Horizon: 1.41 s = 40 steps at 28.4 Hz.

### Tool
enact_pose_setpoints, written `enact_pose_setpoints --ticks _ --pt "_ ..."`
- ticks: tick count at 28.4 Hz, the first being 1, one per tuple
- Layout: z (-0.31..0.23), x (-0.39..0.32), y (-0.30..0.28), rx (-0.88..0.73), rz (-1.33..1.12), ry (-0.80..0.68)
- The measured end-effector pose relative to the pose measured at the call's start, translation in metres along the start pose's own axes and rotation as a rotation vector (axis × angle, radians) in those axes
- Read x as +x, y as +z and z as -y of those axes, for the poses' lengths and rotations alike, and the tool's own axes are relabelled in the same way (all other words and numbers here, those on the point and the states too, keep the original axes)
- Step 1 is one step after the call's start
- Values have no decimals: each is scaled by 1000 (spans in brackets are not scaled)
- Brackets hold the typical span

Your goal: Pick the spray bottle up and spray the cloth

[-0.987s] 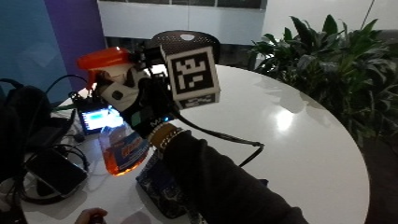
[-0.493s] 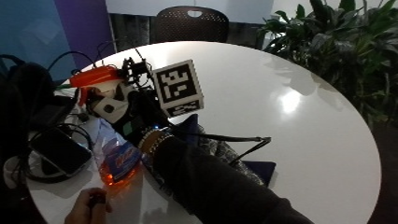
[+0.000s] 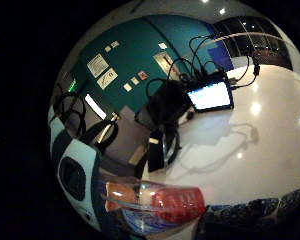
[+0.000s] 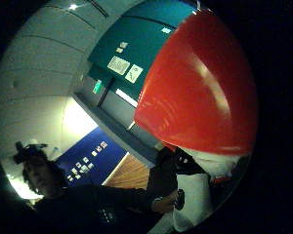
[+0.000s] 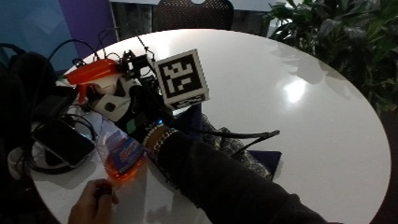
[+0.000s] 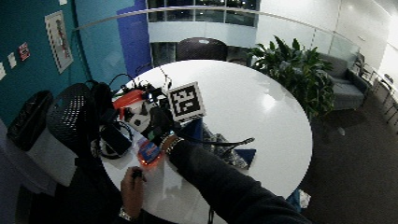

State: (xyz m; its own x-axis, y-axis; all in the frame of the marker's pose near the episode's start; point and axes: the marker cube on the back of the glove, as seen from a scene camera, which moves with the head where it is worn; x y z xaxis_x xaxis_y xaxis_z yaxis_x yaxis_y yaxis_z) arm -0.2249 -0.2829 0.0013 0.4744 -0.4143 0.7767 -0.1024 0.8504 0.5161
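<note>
My gloved right hand (image 5: 144, 115) grips the spray bottle (image 5: 120, 156) around its neck, over the left side of the round white table (image 5: 292, 93). The bottle has an orange trigger head (image 5: 93, 73) and a clear body with orange liquid and a blue label. Its red head (image 4: 200, 83) fills the thumb side palm view, and its body (image 3: 155, 202) lies close to the palm in the other one. A dark blue patterned cloth (image 5: 245, 153) lies on the table, partly hidden under the forearm. Its edge (image 3: 262, 210) shows beside the bottle.
A bare left hand (image 5: 93, 205) rests at the table's near edge. A dark phone (image 5: 62, 140), cables and a lit tablet (image 3: 210, 95) crowd the left side. A black chair (image 5: 193, 11) stands at the far edge, a large plant (image 5: 348, 42) to the right.
The outside view's whole picture has shifted, so its camera moved. The hand still holds the bottle, which now sits lower and nearer the cloth.
</note>
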Motion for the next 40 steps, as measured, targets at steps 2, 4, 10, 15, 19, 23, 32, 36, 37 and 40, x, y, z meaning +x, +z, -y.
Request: enact_pose_setpoints --ticks 2,4,10,15,19,23,32,36,37,40 --pt "-2 4 2 -4 3 -1" --pt "-5 8 6 -14 7 14" --pt "-42 24 20 -97 7 160" --pt "-73 31 30 -250 73 319" --pt "-74 29 24 -376 31 338" --pt "-68 24 3 -502 -115 325" --pt "-58 -10 -65 -796 -458 102" --pt "-78 -22 -86 -937 -604 -54" --pt "-84 -25 -91 -964 -640 -91" --pt "-103 -33 -103 -1022 -708 -173"
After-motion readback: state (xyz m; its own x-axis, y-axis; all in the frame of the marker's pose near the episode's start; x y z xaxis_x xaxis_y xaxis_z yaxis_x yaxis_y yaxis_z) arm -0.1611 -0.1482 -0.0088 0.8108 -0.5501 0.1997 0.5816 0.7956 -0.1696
